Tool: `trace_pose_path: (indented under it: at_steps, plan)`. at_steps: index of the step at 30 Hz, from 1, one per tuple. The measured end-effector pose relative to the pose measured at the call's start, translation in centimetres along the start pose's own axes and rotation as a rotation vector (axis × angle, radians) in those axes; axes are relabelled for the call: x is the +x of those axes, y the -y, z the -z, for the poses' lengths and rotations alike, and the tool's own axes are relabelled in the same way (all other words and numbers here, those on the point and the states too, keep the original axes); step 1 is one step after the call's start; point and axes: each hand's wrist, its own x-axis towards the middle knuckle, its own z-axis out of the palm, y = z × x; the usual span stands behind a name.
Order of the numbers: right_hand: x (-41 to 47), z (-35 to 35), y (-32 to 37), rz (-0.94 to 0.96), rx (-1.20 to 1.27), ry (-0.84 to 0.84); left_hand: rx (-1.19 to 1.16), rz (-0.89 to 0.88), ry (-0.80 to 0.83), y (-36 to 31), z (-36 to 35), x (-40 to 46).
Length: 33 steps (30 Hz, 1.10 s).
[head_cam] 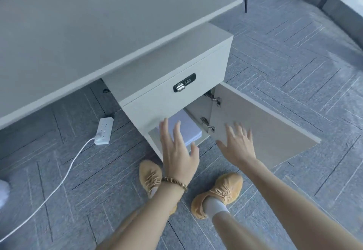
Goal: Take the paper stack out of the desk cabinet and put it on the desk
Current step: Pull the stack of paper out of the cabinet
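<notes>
- You are looking down at the desk cabinet (176, 77), which is sitting under the right end of the grey desk (88, 29).
- The cabinet door (261, 124) is standing swung wide open to the right, hanging on two metal hinges (208, 125) at the cabinet's right wall.
- The paper stack (184, 127) is lying flat inside the lower compartment, toward its right side, with its near corner close to the front opening.
- Your left hand (179, 151) is reaching toward the opening with the fingers spread wide and nothing gripped; it is overlapping the stack in this view, but you cannot tell from here whether the fingertips are touching the paper.
- A beaded bracelet (174, 183) is sitting on your left wrist.
- Your right hand (237, 145) is held out with its fingers splayed and empty, in front of the inner face of the open door; whether it is touching the door is not clear.
- The drawer front above the opening is showing a black combination lock (184, 82) with a silver latch.
- A white power strip (104, 131) is lying on the carpet (284, 63) left of the cabinet, with a white cable (59, 183) running from it toward the lower left.
- Your two feet in tan shoes (222, 192) are standing on the carpet just in front of the cabinet.
</notes>
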Motion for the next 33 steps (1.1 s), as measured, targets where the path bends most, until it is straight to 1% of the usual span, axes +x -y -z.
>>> trace_pose_path:
  at_steps: [1,3,6,8,11,12,14,16,19,23,26,30,33]
  plan:
    - [0.6,-1.2,0.3,-0.004,0.036,0.043,0.003,0.061,0.106,1.3,-2.3,-0.5]
    - [2.2,-4.0,0.5,0.000,0.073,0.131,-0.003,0.260,0.280,4.3,-6.3,-0.8]
    - [5.1,-8.3,0.3,-0.026,0.149,0.243,0.023,0.506,0.389,8.8,-11.1,0.0]
    - [7.0,-11.2,0.1,-0.044,0.200,0.297,0.052,0.596,0.463,11.7,-13.7,0.6]
    - [10.0,-15.3,0.3,-0.032,0.252,0.385,0.062,0.618,0.557,15.3,-17.0,1.8]
    - [11.0,-16.6,0.4,-0.025,0.270,0.411,0.033,0.646,0.563,16.3,-17.8,2.3]
    - [13.0,-19.2,0.6,-0.029,0.310,0.446,-0.027,0.764,0.547,17.9,-19.2,3.5]
    - [14.6,-20.9,0.9,-0.073,0.364,0.454,-0.026,0.854,0.538,19.5,-20.2,4.6]
    - [16.1,-23.2,1.7,-0.127,0.415,0.441,0.009,0.899,0.536,22.1,-21.6,5.5]
    - [17.4,-25.9,2.3,-0.137,0.479,0.417,0.011,0.950,0.529,24.5,-23.1,6.6]
    - [19.2,-27.1,2.4,-0.133,0.496,0.355,-0.008,0.995,0.484,26.0,-24.6,6.8]
    - [21.5,-28.2,3.0,-0.121,0.503,0.335,-0.012,1.057,0.414,27.2,-26.4,7.1]
    - [22.8,-28.7,3.3,-0.131,0.487,0.285,0.010,1.075,0.388,27.8,-27.2,7.0]
